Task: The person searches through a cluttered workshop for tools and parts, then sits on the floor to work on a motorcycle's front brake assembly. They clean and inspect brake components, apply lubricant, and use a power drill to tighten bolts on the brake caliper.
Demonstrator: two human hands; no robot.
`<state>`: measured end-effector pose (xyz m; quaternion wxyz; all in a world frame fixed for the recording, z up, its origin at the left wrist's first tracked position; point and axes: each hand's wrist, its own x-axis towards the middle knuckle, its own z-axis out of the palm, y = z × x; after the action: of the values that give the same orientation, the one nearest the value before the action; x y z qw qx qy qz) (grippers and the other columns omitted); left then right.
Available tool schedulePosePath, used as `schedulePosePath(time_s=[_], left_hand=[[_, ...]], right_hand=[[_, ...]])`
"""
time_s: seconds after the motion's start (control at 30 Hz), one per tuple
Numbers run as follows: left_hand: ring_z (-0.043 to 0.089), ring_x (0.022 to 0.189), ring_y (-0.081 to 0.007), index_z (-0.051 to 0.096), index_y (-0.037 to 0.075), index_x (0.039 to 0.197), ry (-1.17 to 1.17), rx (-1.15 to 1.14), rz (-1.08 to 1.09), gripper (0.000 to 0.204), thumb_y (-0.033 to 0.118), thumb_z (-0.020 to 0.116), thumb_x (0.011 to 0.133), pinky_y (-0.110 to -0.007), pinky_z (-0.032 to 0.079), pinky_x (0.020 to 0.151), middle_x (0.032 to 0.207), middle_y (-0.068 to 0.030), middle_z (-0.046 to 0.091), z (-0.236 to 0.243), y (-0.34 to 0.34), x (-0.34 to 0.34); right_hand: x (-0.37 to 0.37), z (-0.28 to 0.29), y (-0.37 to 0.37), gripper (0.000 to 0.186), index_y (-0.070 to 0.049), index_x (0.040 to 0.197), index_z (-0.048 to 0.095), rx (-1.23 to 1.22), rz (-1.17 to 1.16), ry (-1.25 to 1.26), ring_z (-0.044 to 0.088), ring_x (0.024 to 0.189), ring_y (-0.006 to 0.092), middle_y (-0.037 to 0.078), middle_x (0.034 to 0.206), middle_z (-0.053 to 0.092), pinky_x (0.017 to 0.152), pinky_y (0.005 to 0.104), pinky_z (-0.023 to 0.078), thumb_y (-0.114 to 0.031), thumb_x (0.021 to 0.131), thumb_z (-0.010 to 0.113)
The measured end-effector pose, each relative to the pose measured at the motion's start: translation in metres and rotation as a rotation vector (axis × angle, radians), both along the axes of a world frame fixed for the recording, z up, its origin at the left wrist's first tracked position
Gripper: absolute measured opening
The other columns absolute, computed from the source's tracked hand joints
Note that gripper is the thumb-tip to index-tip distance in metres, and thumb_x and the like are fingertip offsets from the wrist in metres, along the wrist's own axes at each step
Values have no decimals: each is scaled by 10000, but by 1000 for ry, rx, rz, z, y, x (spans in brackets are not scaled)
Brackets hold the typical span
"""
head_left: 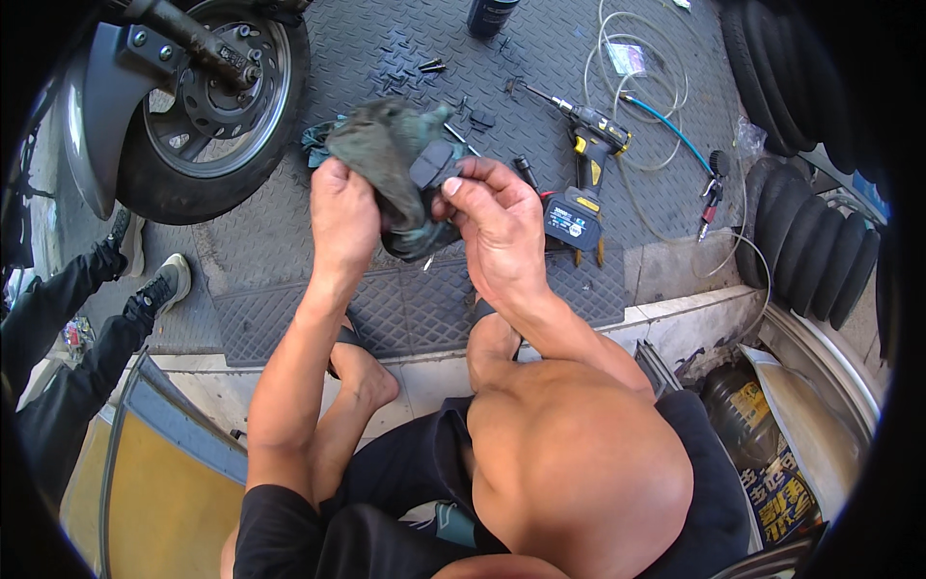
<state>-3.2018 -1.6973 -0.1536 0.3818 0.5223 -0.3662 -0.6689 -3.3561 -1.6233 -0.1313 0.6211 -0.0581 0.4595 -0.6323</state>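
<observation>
My left hand [345, 214] is closed on a dirty grey-green rag [378, 145], which hangs in folds above the mat. In my right hand [503, 224], thumb and fingers pinch a small dark grey brake pad [435, 165] with a groove across its face. The pad lies against the right side of the rag, and my right fingertips are partly hidden behind it. On the mat beyond, a similar small dark piece [481, 120] lies near a thin metal rod [461, 139].
A scooter's front wheel [231, 106] stands at the left, near another person's legs [96, 338]. To the right lie a cordless drill [593, 145], a coiled clear hose [617, 87] and stacked tyres [805, 232]. Several bolts [431, 67] and a dark can [490, 16] are farther back.
</observation>
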Motion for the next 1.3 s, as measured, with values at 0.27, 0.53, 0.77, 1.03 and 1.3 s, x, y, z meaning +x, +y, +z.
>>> schedulePosePath(time_s=[0.27, 0.53, 0.77, 1.03, 1.3], left_hand=[[733, 949, -282, 698, -47, 1301, -1337, -472, -601, 412, 287, 639, 1067, -415, 560, 883, 1081, -171, 776, -44, -28, 83], [648, 832, -102, 706, -66, 1258, 47, 172, -417, 398, 232, 774, 1003, -248, 519, 733, 1020, -83, 744, 32, -33, 29], [598, 758, -96, 684, -62, 1238, -228, 400, -392, 365, 170, 783, 974, -259, 494, 687, 909, -31, 677, 22, -27, 84], [626, 817, -95, 635, -39, 1271, -489, 548, -98, 337, 92, 750, 983, -263, 507, 702, 946, -15, 678, 109, -4, 170], [679, 819, -116, 615, -33, 1289, -302, 448, -18, 391, 96, 779, 958, -277, 552, 726, 960, -33, 713, 110, -18, 127]], right_hand=[[-17, -6, -4, 183, 29, 1162, 677, -57, 41, -11, 695, 866, 230, 124, 951, 728, 835, 388, 560, -23, 990, 711], [-13, -21, -15, 200, 52, 1176, 676, -64, 235, 149, 697, 872, 112, 70, 979, 738, 803, 263, 580, 1, 992, 738], [-34, -110, -67, 293, 62, 1188, 712, 54, 598, 932, 762, 908, 201, 139, 959, 787, 831, 350, 602, -113, 959, 769], [-121, -183, -119, 286, -12, 1149, 736, 456, 390, 1618, 731, 1065, 453, 251, 1152, 758, 926, 532, 588, -201, 935, 713], [-165, -197, -130, 318, -30, 1172, 729, 258, 460, 1889, 663, 1085, 435, 236, 1215, 665, 944, 515, 573, -192, 906, 794]])
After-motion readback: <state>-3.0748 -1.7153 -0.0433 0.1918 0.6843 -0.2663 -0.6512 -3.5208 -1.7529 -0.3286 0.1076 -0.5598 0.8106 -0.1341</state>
